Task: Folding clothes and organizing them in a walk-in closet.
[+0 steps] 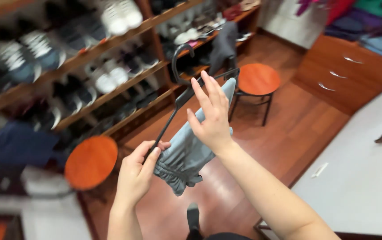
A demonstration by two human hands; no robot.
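left of the grip, blurred shoe shelves (88, 66) hold sneakers, with a round orange stool (90, 162) below. the left hand (135, 173) pinches the lower end of a black hanger (179, 100). a grey garment (184, 155) drapes over the hanger, between both hands. the right hand (211, 115) presses the cloth with fingers (208, 89) spread. a second stool (258, 79) and a wooden dresser (346, 73) stand beyond, to the right.

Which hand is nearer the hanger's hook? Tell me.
Right. The right hand is raised just beside and below the black hanger's hook, fingers against the grey garment. The left hand grips the hanger's lower end, farther from it.
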